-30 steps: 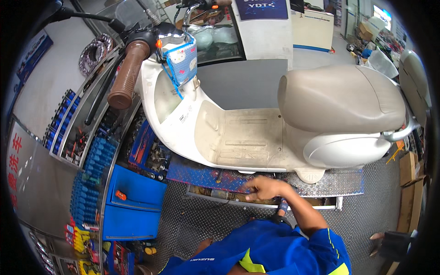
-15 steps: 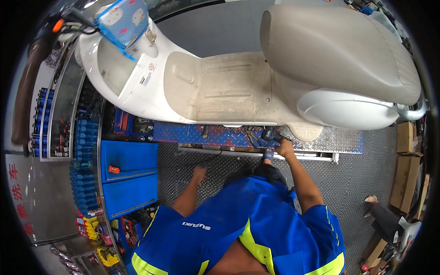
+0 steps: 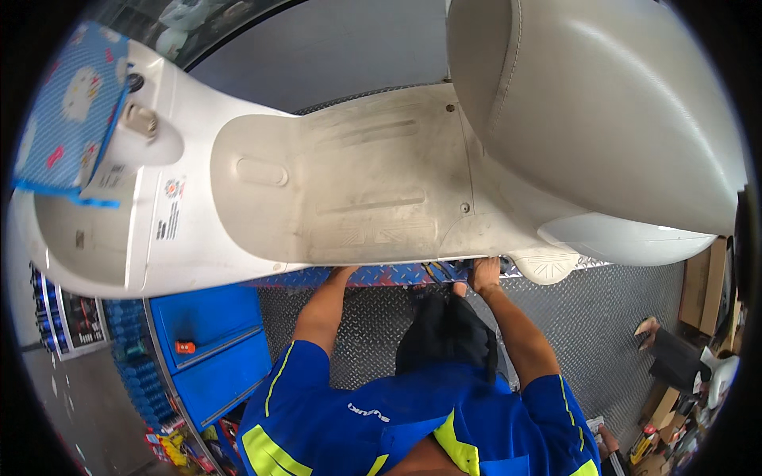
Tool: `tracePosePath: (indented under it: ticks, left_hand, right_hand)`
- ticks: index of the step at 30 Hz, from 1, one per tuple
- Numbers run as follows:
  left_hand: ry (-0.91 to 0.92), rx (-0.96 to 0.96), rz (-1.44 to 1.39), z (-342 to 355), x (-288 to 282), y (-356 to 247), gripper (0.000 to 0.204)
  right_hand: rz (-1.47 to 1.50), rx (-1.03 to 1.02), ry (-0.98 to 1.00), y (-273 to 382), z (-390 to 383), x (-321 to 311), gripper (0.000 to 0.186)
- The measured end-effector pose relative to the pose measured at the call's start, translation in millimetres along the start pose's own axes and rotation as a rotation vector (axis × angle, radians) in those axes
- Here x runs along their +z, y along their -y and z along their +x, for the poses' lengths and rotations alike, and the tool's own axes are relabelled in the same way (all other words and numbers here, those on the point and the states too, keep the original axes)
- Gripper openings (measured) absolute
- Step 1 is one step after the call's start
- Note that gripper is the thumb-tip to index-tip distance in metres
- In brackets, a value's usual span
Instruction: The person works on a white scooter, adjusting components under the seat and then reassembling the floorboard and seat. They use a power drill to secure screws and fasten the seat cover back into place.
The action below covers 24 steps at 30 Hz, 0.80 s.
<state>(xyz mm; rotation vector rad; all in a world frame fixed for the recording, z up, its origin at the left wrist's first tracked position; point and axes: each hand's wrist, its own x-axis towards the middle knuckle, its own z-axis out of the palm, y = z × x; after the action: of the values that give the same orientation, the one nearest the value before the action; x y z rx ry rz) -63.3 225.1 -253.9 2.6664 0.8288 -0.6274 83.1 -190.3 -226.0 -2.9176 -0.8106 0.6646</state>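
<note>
A cream and white scooter point(image 3: 373, 182) stands across the view, its dusty footboard facing up. My left hand point(image 3: 344, 273) reaches to the blue tread-plate platform point(image 3: 389, 275) below the scooter's near edge. That edge hides its fingers. My right hand point(image 3: 485, 274) is at the same edge, farther right, with its fingers bent around a dark power tool point(image 3: 506, 264). Only bits of the tool show beside the hand. Yellow-handled pliers point(image 3: 433, 274) lie on the platform between both hands, partly covered by the scooter.
A blue cabinet point(image 3: 206, 325) with an orange object point(image 3: 185, 347) on it stands at the left, beside racks of blue bottles point(image 3: 143, 361). Grey tread-plate flooring point(image 3: 556, 325) lies below the platform. Cardboard boxes point(image 3: 698, 285) and clutter line the right side. A patterned blue basket point(image 3: 71, 111) hangs at the scooter's front.
My view has come closer to the scooter. My left hand has moved forward from above the floor to the platform's edge. My right hand stays by the power tool, now more covered by the scooter.
</note>
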Motion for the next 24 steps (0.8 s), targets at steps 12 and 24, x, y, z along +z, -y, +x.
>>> tracePosePath:
  ticks: [12, 24]
  left_hand:
    - [-0.022, 0.072, 0.124, 30.0, -11.3, -7.2, 0.044]
    - [-0.341, 0.043, 0.07, 3.3, 20.0, 2.7, 0.036]
  right_hand:
    - [2.276, 0.434, 0.407, 100.6, -12.7, -58.4, 0.034]
    - [1.866, 0.443, 0.421, 129.8, -4.0, -59.6, 0.027]
